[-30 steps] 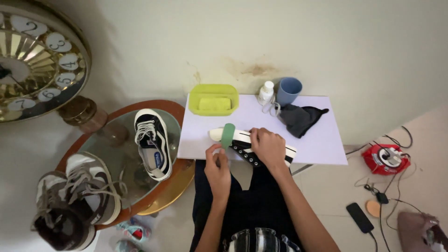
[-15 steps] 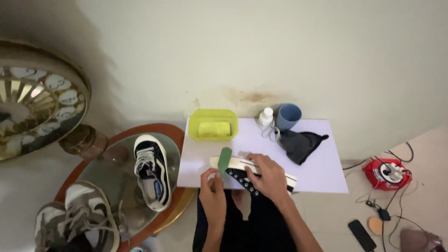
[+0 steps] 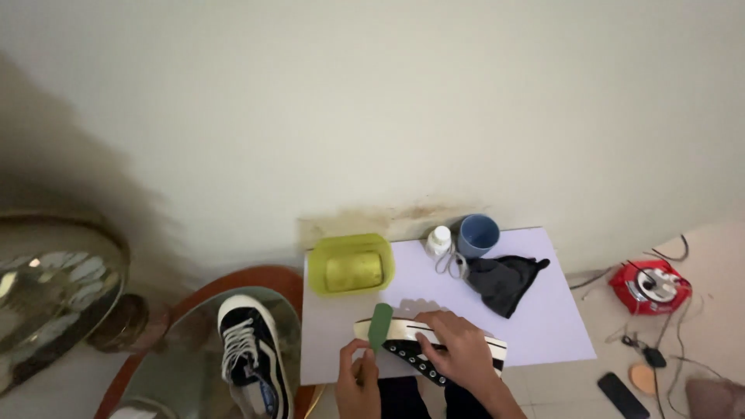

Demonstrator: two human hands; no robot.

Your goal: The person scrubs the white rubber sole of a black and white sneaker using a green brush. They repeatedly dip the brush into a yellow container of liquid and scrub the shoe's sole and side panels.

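Since the earlier frames, the green brush (image 3: 379, 326) had been raised upright at the toe of the black high-top sneaker (image 3: 431, 351), gripped by the left hand (image 3: 358, 378). That sneaker was pinned by the right hand (image 3: 456, 348), closed over it, at the near edge of the white board (image 3: 543, 326), so scrubbing seemed under way.
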